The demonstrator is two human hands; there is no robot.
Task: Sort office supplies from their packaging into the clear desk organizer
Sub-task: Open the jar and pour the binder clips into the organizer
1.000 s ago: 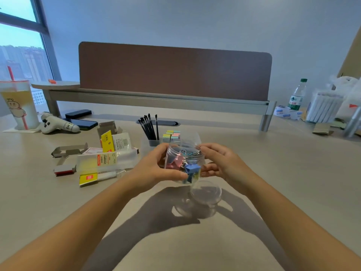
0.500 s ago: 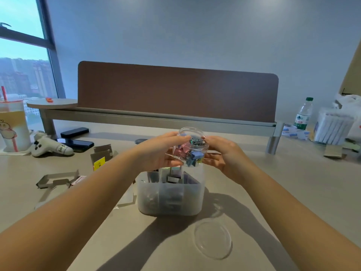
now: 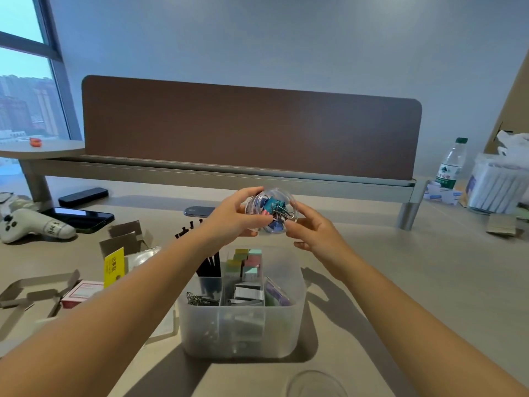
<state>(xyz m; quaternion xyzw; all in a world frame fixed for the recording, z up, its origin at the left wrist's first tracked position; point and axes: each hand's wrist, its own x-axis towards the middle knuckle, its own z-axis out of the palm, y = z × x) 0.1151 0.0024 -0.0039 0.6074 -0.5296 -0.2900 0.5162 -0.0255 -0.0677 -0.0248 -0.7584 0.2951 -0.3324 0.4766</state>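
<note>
- Writing: water bottle carries a green label, characters too small for us to read; yellow package print likewise illegible.
- Clear jar of coloured binder clips, tipped mouth toward us, above the clear organizer.
- Left hand grips the jar's side; right hand fingers touch its rim.
- Lid lies on the surface, near edge.

Two bare forearms, no sleeves in view — left hand and right hand ungloved, no rings, no watch.
</note>
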